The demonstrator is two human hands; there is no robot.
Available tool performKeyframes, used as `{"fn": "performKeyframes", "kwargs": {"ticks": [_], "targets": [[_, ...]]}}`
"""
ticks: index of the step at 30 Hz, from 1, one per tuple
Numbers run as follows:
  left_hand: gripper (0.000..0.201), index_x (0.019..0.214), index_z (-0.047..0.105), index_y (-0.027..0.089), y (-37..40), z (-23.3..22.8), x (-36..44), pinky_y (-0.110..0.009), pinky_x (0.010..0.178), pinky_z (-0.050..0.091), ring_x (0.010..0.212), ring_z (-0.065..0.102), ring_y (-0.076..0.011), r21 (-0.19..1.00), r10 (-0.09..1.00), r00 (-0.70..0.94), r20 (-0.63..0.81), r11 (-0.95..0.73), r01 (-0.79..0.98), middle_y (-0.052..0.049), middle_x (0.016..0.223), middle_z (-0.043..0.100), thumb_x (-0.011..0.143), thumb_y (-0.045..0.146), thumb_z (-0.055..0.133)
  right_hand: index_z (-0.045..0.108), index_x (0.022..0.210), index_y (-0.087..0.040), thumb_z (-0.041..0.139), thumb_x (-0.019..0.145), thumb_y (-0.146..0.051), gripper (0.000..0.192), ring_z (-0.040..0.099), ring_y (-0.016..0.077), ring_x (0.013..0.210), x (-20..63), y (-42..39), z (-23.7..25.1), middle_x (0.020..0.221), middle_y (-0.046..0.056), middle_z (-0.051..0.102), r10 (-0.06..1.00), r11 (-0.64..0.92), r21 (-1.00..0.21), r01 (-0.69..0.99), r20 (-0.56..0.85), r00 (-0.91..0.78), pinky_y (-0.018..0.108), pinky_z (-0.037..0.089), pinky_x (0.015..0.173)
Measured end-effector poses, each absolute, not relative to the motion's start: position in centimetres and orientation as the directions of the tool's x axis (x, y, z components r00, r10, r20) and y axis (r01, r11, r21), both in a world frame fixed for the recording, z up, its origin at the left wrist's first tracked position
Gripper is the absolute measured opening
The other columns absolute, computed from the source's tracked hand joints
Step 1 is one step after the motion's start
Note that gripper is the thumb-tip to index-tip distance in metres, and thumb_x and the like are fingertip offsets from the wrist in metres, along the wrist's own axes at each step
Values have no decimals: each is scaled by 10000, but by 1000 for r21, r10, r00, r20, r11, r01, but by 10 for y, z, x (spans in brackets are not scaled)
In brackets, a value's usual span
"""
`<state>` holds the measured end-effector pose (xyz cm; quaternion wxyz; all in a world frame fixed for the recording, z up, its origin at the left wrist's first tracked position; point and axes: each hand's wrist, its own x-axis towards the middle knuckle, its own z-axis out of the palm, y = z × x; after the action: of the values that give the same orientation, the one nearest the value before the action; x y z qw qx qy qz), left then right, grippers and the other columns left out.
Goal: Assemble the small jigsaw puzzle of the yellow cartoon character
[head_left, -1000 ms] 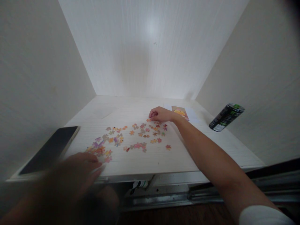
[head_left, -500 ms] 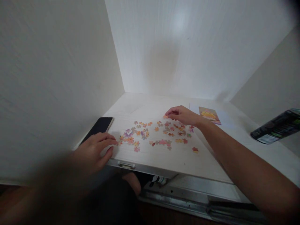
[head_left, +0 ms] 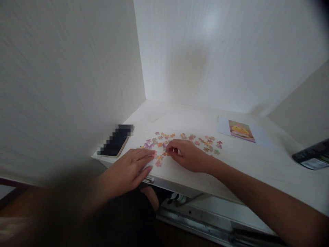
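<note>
Left hand (head_left: 130, 169) laid palm-down at the near edge of the white worktop (head_left: 231, 168), fingers stretched flat and close together, tips just touching the nearest of the scattered jigsaw pieces (head_left: 180, 142); grip open, nothing held. Right hand (head_left: 186, 154) resting just beside it, knuckles up, fingers curled inward with thumb and forefinger pinched at the left side of the hand, over the near pieces; hard to say whether a piece sits in that pinch, too small and shadowed to tell. Pieces small, orange, pink and purple, spread loose in a band across the worktop from just right of the phone to the far side of the right hand, none visibly joined. Dark phone (head_left: 117, 141), screen blurred out, lying flat at the left edge of the worktop against the side wall, near the left fingertips but apart from them. Reference picture card (head_left: 241, 130) with a yellow figure, flat on a white sheet behind and to the right of the pieces. Dark can (head_left: 312, 157) on its side at the far right, well apart from both hands.
</note>
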<state>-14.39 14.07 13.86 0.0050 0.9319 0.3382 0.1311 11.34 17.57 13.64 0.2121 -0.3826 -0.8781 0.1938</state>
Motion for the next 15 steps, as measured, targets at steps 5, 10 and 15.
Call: {"fn": "performKeyframes", "kwargs": {"ticks": [5,10,15], "targets": [[367,1272,603,172,136,141,-137,-456,1055,459,1208,563,-263,122,627,747,221,-778,617,-117,1292,622,954,314,487,625,880,-205,498,854,-143,144,552,159,754,111,176,132,842,45,662,759,626,-505,594,221,-612,281,411,729],[367,1273,596,171,134,142,-135,-460,1071,435,1226,541,-261,142,620,760,194,-784,604,-113,1299,612,961,325,481,646,870,-213,504,847,-142,160,568,154,758,106,176,128,832,36,671,771,615,-542,574,258,-583,274,412,742],[370,1257,606,169,135,141,-134,-449,1085,423,1232,525,-256,162,623,761,178,-782,602,-114,1305,598,961,354,483,669,888,-203,499,853,-124,191,579,161,801,104,179,122,850,41,686,761,630,-517,579,265,-592,286,412,787]]}}
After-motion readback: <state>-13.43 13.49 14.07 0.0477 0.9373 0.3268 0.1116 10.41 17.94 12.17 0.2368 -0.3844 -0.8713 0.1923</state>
